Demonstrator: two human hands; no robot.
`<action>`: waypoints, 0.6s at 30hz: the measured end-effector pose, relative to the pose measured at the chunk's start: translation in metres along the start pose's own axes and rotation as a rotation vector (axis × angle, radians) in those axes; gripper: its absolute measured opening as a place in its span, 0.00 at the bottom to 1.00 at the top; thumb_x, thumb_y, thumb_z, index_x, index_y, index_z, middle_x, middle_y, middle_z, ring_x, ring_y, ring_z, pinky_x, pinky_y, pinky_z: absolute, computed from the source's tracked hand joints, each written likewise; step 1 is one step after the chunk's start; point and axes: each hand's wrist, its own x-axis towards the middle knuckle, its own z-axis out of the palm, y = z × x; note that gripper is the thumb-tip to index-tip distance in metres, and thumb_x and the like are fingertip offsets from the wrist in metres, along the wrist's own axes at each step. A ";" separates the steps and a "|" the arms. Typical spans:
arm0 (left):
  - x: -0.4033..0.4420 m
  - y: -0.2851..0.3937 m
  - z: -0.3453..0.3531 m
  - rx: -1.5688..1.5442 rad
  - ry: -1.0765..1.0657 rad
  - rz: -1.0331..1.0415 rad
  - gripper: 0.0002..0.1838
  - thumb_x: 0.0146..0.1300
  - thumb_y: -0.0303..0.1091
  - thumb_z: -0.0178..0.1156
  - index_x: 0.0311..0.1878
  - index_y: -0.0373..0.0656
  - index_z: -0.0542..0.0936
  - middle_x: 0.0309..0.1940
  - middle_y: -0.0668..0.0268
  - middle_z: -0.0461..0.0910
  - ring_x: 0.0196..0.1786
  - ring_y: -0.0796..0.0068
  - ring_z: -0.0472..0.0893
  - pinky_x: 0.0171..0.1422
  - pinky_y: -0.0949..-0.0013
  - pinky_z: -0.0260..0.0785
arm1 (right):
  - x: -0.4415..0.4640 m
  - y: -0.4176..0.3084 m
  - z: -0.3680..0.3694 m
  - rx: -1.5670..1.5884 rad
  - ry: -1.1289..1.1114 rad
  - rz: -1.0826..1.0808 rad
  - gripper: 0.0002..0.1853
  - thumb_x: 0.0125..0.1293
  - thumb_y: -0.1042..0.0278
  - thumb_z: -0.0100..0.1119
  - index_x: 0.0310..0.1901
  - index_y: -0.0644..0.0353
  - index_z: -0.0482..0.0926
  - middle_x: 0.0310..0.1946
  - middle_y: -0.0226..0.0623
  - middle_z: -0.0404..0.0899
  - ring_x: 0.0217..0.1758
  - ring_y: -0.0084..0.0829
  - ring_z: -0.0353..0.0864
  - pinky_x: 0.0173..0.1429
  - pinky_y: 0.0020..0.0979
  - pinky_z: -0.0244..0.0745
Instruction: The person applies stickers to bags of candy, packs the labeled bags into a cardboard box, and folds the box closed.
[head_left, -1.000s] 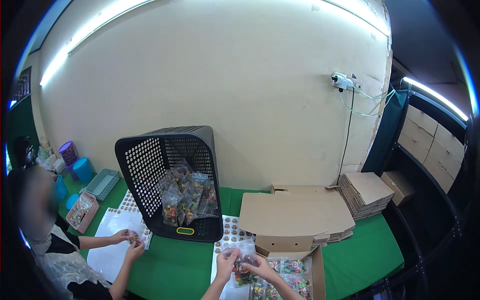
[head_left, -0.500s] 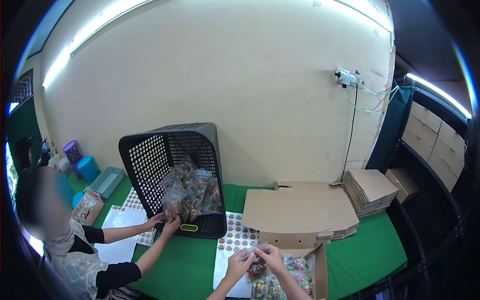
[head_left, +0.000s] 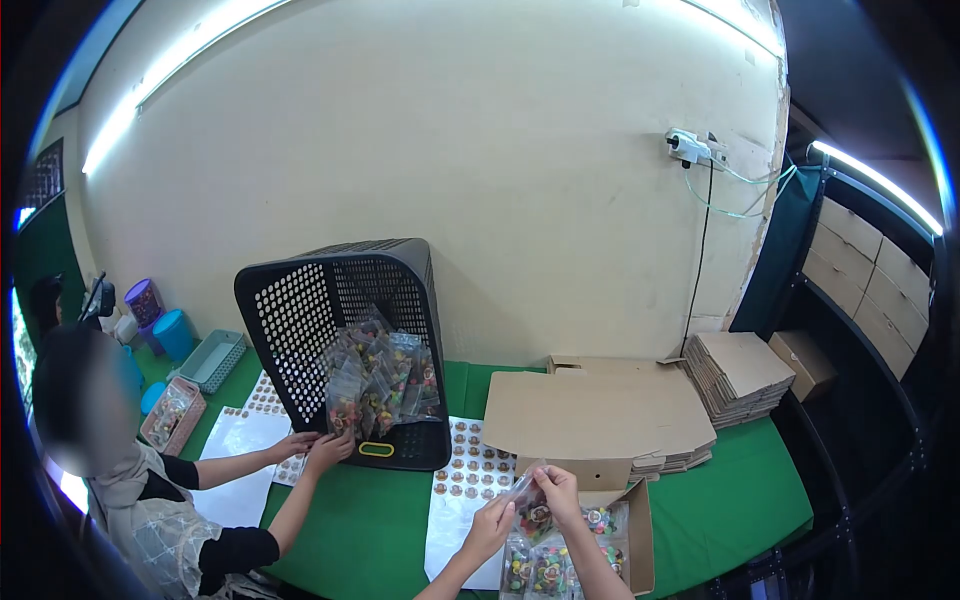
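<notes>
Between my two hands is a clear zip bag of colourful candies (head_left: 536, 517), held over the near part of an open cardboard box (head_left: 640, 545). My left hand (head_left: 487, 531) grips the bag's left edge, fingers closed on it. At its top corner, my right hand (head_left: 560, 496) pinches the plastic. Several similar candy bags (head_left: 550, 572) lie inside the box below, partly hidden by my right forearm. Left of the box is a sheet of round stickers (head_left: 470, 465), with a bare white lower part.
A black perforated basket (head_left: 440, 400), tipped on its side, holds a heap of candy bags (head_left: 385, 370). A co-worker's hands (head_left: 325, 452) are at its front edge. Flat cardboard boxes (head_left: 590, 410) are piled behind my box, with another stack (head_left: 745, 375) to the right.
My right hand has moved up and to the right along the bag, and my left hand has lowered slightly. The bag is now tilted. The co-worker's hands shifted slightly at the basket.
</notes>
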 end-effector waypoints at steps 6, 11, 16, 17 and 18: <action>-0.008 -0.028 -0.004 -0.176 0.109 -0.118 0.15 0.64 0.32 0.45 0.49 0.34 0.72 0.38 0.54 0.77 0.42 0.68 0.78 0.46 0.71 0.68 | 0.006 -0.008 -0.011 0.062 0.121 0.053 0.10 0.62 0.66 0.52 0.28 0.64 0.75 0.22 0.30 0.75 0.25 0.18 0.72 0.31 0.20 0.67; -0.005 -0.014 -0.015 -0.312 0.114 -0.149 0.21 0.59 0.27 0.52 0.57 0.38 0.66 0.49 0.57 0.73 0.50 0.71 0.74 0.54 0.70 0.66 | 0.001 -0.018 -0.004 0.073 0.295 0.005 0.11 0.61 0.68 0.52 0.23 0.63 0.72 0.19 0.26 0.72 0.23 0.15 0.66 0.28 0.18 0.61; 0.001 -0.011 0.000 0.053 0.029 -0.032 0.41 0.48 0.31 0.64 0.63 0.39 0.54 0.54 0.51 0.67 0.57 0.64 0.69 0.58 0.65 0.63 | -0.030 -0.018 0.043 -0.093 -0.006 -0.163 0.08 0.58 0.68 0.55 0.35 0.64 0.76 0.27 0.28 0.74 0.26 0.16 0.68 0.28 0.18 0.62; 0.001 -0.016 0.001 0.024 0.100 -0.004 0.38 0.47 0.34 0.64 0.60 0.38 0.57 0.50 0.47 0.70 0.53 0.52 0.71 0.55 0.62 0.64 | -0.033 -0.018 0.047 -0.190 -0.054 -0.198 0.09 0.58 0.69 0.55 0.37 0.64 0.75 0.31 0.30 0.73 0.30 0.17 0.69 0.31 0.18 0.64; 0.002 -0.021 0.001 0.004 0.128 -0.053 0.36 0.48 0.34 0.63 0.59 0.38 0.58 0.49 0.47 0.71 0.53 0.52 0.72 0.54 0.62 0.65 | -0.037 -0.015 0.048 -0.286 -0.101 -0.233 0.10 0.57 0.69 0.56 0.39 0.64 0.75 0.34 0.32 0.73 0.34 0.18 0.70 0.33 0.19 0.66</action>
